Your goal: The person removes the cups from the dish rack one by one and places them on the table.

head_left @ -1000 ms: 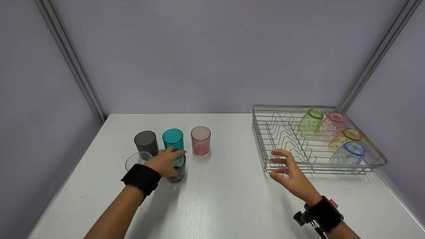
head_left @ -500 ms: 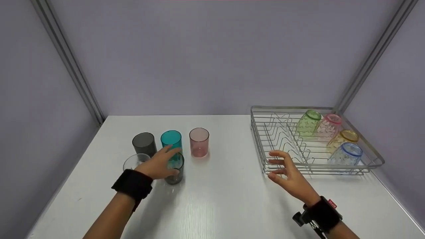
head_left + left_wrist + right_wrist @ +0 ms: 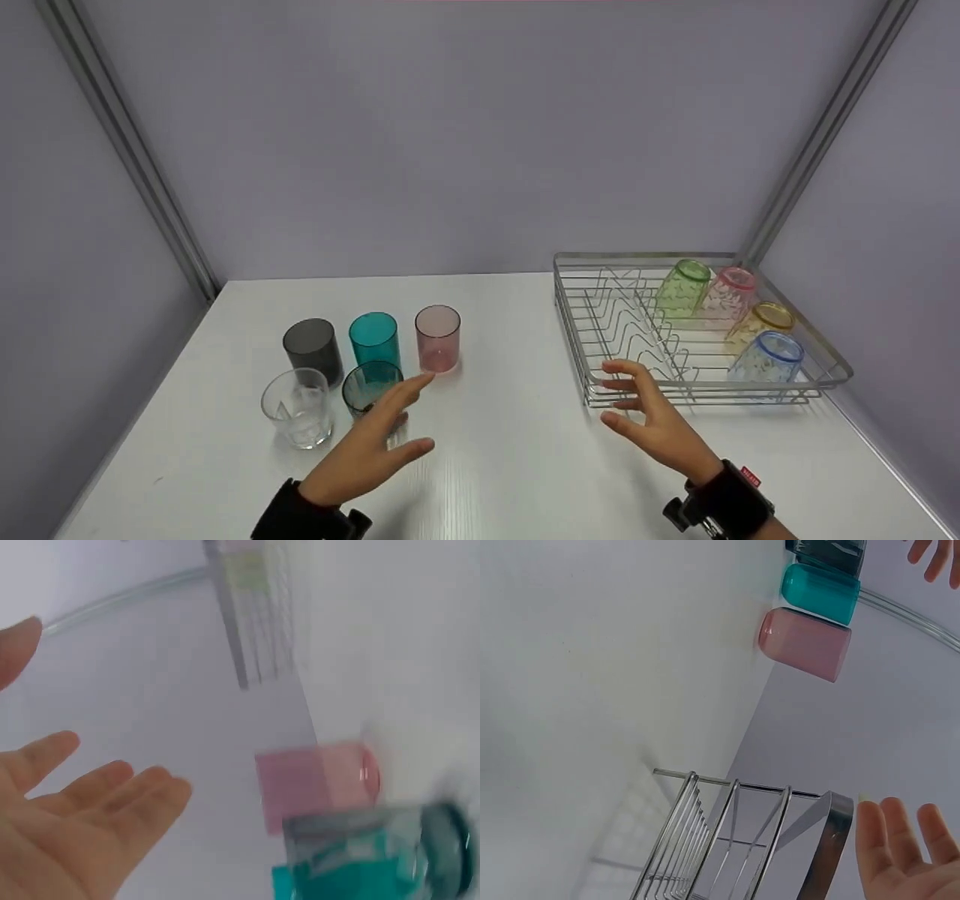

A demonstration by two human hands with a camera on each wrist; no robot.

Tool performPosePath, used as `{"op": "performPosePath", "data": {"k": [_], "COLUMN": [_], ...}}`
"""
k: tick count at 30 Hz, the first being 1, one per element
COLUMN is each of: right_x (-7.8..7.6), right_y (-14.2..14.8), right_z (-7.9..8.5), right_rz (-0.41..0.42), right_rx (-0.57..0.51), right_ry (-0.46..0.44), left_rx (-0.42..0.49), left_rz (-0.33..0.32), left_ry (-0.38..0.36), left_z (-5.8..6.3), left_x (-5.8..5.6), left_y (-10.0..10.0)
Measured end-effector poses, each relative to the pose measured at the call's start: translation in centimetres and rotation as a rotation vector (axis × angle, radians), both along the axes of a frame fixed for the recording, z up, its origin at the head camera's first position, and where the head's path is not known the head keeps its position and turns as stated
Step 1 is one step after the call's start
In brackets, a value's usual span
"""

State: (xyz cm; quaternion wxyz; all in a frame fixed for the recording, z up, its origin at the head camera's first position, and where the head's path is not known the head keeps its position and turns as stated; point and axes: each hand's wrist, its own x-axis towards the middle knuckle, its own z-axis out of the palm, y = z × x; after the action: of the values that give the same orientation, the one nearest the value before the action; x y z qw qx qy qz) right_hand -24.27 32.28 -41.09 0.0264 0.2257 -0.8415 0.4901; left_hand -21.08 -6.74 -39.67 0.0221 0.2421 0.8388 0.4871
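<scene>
One counter (image 3: 510, 465). One rack (image 3: 697, 386), right side. Two hands, both spread: left hand (image 3: 360, 454) nearest the smoky glass (image 3: 367, 384), right hand (image 3: 664, 431) near the rack. Nine glasses (image 3: 375, 341): five on the counter at left, four in the rack.

Wire rack (image 3: 705, 385) — silvery, level | smoky tumbler (image 3: 363, 385) — see-through, upright, well left of rack
</scene>
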Motion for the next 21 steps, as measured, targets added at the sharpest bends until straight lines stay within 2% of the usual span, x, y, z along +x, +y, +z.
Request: {"op": "performPosePath", "data": {"k": [3,6,9,12,16,19,21], "right_x": [0.0,0.0,-0.6,-2.3,-7.4,-12.0,-15.1], "right_y": [0.1,0.4,1.0,2.1,3.2,4.4,5.3], "right_z": [0.7,2.1,4.3,7.3,10.7,11.9,12.0], "right_rz": [0.012,0.025,0.042,0.028,0.012,-0.026,-0.070], "right_rx": [0.002,0.016,0.067,0.142,0.189,0.213,0.233], "right_ry": [0.020,0.063,0.145,0.219,0.210,0.157,0.128], "left_rx": [0.039,0.041,0.036,0.024,0.003,-0.018,-0.029], "left_rz": [-0.059,-0.076,-0.086,-0.102,-0.072,-0.036,-0.020], "left_ry": [-0.047,-0.072,-0.089,-0.089,-0.082,-0.093,-0.103], "left_z": [-0.1,-0.2,-0.2,-0.1,0.1,0.3,0.2], "left_x": [0.3,0.6,0.9,1.2,2.2,3.0,3.6], "left_y": [0.1,0.1,0.1,0.1,-0.4,-0.7,-0.8]}}
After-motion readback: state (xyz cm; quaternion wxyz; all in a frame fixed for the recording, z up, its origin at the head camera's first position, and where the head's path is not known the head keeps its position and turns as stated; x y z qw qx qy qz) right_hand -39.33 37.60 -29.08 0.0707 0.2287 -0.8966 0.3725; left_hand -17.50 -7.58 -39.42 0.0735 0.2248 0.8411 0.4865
